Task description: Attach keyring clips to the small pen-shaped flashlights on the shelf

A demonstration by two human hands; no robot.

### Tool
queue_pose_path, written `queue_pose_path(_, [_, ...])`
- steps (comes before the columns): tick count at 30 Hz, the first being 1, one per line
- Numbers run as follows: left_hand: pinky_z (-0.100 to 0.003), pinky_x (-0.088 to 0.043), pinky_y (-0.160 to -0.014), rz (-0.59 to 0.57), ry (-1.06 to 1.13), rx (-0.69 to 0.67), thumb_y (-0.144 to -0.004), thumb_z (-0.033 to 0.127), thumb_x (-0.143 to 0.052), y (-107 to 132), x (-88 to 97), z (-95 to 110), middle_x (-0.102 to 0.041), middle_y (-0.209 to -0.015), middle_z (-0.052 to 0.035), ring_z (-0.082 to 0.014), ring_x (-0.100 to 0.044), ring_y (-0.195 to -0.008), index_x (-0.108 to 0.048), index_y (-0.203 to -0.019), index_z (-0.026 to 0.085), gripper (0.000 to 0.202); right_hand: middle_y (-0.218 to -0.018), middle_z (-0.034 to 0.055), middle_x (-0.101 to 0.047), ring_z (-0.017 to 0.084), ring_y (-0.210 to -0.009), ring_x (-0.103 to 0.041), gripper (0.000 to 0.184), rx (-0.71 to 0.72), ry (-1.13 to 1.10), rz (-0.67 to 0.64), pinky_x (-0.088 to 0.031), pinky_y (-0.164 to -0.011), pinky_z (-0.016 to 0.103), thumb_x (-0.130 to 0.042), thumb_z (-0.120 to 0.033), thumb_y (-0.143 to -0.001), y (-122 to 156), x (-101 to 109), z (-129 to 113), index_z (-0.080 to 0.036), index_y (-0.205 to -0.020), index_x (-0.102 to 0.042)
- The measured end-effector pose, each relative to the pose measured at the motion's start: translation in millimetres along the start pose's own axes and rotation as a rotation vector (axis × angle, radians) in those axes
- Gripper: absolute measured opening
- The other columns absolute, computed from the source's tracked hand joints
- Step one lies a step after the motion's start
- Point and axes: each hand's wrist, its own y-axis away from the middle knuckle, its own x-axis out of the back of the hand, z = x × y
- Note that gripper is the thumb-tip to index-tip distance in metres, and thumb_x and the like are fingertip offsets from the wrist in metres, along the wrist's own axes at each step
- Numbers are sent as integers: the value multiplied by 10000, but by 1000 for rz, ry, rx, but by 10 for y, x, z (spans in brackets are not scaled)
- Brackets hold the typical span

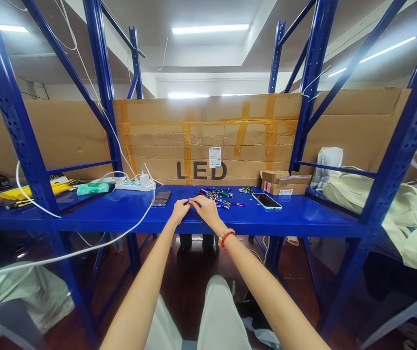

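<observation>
Held the left hand (180, 211) and the right hand (205, 208) close together over the near edge of the blue tabletop (120, 209), with fingers narrowed on a small dark piece (187, 202); could not tell its shape behind the fingertips. Had a pile of small shiny pieces (217, 196) just beyond and right of the 2 hands, with a smaller cluster (245, 190) and a pale-edged phone (267, 201) farther right, plus a dark phone (162, 198) just left.

Seemed liable to lose the small dark piece over the near edge through any slip of the pinch. Might also have scattered the pile with a careless sweep of the right hand.

Read "LED" in large dark letters on the cardboard panel (150, 150) beyond the hands. Could not read the white label (214, 157) above those letters.
</observation>
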Motion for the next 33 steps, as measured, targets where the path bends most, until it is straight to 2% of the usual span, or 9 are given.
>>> queue_pose_path(7, [-270, -397, -656, 16, 64, -15, -601, 215, -465, 8, 2, -30, -672, -679, -9, -184, -544, -699, -657, -637, 144, 208, -1024, 9, -636, 97, -865, -586, 305, -34, 47, -99, -414, -737, 174, -366, -317, -891, 12, 58, -63, -254, -1039, -625])
queue_pose_path(15, [-285, -411, -696, 6, 61, -20, -568, 144, -398, 25, 7, 11, -670, -666, -32, -191, -568, -705, -661, -615, 138, 268, -929, 0, -650, 87, -747, -579, 276, -8, 54, -89, -383, -606, 171, -402, -318, -857, 17, 85, -105, -225, -922, -654])
queue_pose_path(19, [-290, -415, -729, -5, 57, -17, -545, 117, -393, 31, 8, 31, -669, -657, -34, -191, -581, -715, -651, -575, 143, 261, -902, -6, -641, 84, -725, -569, 226, -8, 34, -71, -375, -591, 169, -442, -295, -823, 15, 100, -124, -217, -895, -642])
queue_pose_path(27, [-284, -412, -717, -2, 6, -21, -553, 117, -432, 27, -1, 15, -663, -650, -29, -180, -569, -691, -650, -563, 153, 221, -934, -3, -612, 87, -698, -562, 188, -29, 36, -129, -376, -572, 174, -473, -259, -774, 24, 126, -147, -216, -885, -618])
queue_pose_path(31, [-280, -409, -704, -8, 20, -11, -563, 132, -461, 1, -6, -14, -658, -646, -25, -173, -559, -675, -654, -572, 153, 194, -950, 3, -601, 91, -704, -559, 199, -29, 32, -149, -382, -580, 181, -454, -236, -779, 18, 130, -166, -220, -898, -613])
queue_pose_path(33, [-284, -406, -723, 3, 37, -15, -571, 141, -469, -14, 0, -26, -655, -650, -21, -175, -558, -691, -653, -573, 158, 186, -952, 2, -602, 95, -721, -559, 225, -66, 20, -112, -391, -601, 186, -417, -230, -801, 3, 131, -158, -226, -922, -607])
